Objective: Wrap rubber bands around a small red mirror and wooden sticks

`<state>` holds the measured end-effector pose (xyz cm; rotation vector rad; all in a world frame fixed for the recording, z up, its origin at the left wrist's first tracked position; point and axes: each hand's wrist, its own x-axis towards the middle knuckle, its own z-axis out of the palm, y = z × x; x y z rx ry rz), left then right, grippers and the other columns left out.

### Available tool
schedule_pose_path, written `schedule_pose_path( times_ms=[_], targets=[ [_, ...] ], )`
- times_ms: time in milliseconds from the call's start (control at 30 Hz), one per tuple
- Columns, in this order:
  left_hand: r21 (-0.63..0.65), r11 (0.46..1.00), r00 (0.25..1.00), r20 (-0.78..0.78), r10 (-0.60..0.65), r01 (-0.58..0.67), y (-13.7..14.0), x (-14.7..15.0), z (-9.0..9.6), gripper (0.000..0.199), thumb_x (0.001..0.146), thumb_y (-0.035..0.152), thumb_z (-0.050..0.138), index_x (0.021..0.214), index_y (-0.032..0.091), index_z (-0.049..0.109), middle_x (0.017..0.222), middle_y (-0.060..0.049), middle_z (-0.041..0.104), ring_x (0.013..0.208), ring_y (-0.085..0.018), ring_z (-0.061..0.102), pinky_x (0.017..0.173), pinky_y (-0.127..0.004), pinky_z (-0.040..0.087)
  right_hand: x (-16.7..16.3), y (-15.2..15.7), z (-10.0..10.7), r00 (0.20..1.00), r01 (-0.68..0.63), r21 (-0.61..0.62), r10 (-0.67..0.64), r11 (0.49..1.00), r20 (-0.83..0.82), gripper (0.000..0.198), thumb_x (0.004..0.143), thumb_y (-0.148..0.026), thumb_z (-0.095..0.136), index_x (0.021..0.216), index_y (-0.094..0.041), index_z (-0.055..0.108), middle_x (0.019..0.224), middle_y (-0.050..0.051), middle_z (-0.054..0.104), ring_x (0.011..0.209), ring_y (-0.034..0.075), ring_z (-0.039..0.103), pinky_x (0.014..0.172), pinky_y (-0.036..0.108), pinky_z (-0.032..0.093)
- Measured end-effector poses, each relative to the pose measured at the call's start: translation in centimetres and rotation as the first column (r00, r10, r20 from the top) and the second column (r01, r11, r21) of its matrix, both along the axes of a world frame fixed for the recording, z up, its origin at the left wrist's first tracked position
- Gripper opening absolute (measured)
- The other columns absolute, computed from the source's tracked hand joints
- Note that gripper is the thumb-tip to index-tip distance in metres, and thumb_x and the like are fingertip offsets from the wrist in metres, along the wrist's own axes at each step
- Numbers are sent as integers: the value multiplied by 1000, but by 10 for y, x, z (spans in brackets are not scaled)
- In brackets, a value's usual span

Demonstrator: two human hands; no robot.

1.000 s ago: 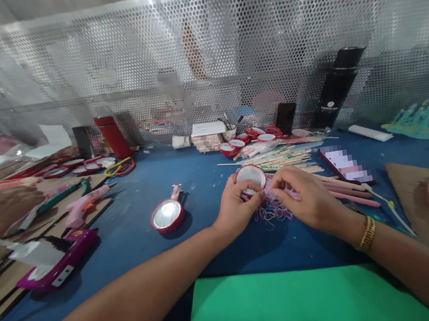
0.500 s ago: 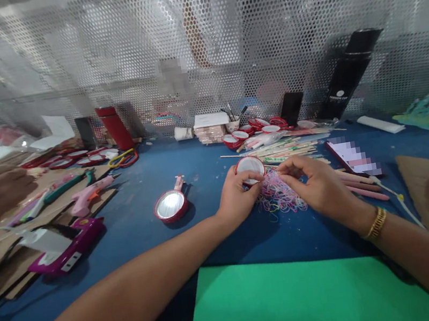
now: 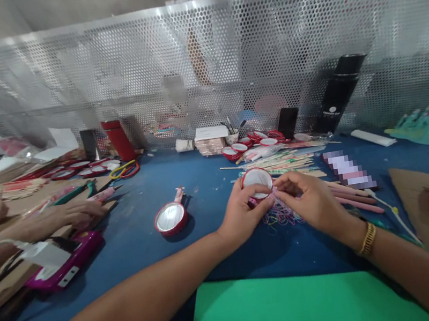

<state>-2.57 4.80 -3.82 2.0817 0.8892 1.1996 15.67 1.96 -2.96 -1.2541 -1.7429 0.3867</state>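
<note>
While my left hand [image 3: 239,209] grips the red-rimmed dish [image 3: 257,178], apparently to steady it, my right hand [image 3: 311,200] pinches nearly closed by tangled strands [image 3: 281,217], contents unclear to me.

The drum [image 3: 256,177], round with a white face and a red rim, is held in the left hand [image 3: 241,211], its face tilted up and its lower edge partly covered by the fingers. Threads [image 3: 279,217], mostly pink and purple with some blue and yellow, lie in a loose tangle on the worktop [image 3: 205,183], just below the drum and partly hidden by the right hand [image 3: 313,203].
</note>
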Motion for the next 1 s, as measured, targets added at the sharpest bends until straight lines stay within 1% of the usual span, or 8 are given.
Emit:
schedule_pose_path(
  times_ms=[133,267,367,433,600,767,867,1000],
  targets=[
    [-19,998,998,-20,-54,54,-4,2,0,25,76,33,72,98,22,72,111,-7,61,108,-21,53,99,-37,42,-4,-7,7,994,39,94,-49,995,101,12,80,-24,65,92,-22,63,79,1,69,71,16,64,66,28,50],
    [-6,999,999,-18,-32,32,-3,3,0,15,79,30,69,91,21,72,105,-6,63,106,-21,54,99,-38,42,-5,-10,11,984,12,145,-38,989,174,9,82,-24,64,91,-22,64,79,1,69,69,16,63,65,28,48],
    [8,1000,1000,-9,5,-5,0,2,-1,10,81,23,66,89,21,71,102,-5,64,105,-21,53,100,-39,40,0,-8,12,980,31,159,-61,987,189,7,83,-24,64,89,-22,64,80,1,69,72,17,63,67,28,47],
    [12,998,999,10,54,-54,5,0,-1,12,82,19,62,91,21,71,102,-5,64,105,-20,54,101,-40,40,5,-5,13,969,41,150,-76,988,236,5,84,-24,62,87,-22,66,81,2,69,75,17,63,70,29,47],
    [-17,990,987,69,144,-143,19,-6,-5,24,81,12,59,102,21,69,107,-5,65,107,-21,54,99,-38,40,15,0,7,922,43,78,-70,996,382,15,86,-22,56,94,-24,69,93,3,72,88,20,65,81,33,47],
    [-32,994,990,101,103,-101,25,-6,-10,43,79,12,61,120,25,62,122,-5,62,114,-22,53,103,-39,38,20,5,1,896,46,78,-76,996,437,18,86,-20,54,97,-23,69,97,4,71,92,21,64,84,34,47],
    [-29,995,989,112,94,-92,25,-5,-12,47,78,13,62,123,26,60,124,-5,61,115,-22,54,105,-39,37,21,5,4,878,73,85,-105,994,467,17,85,-21,56,97,-22,68,95,5,71,89,21,64,82,34,47],
    [-48,994,989,107,102,-98,25,-4,-12,48,77,13,63,123,25,61,124,-6,62,115,-23,54,105,-40,38,21,4,7,880,94,24,-94,995,466,19,84,-18,55,98,-21,67,94,4,72,88,20,66,80,33,48]
  ],
)
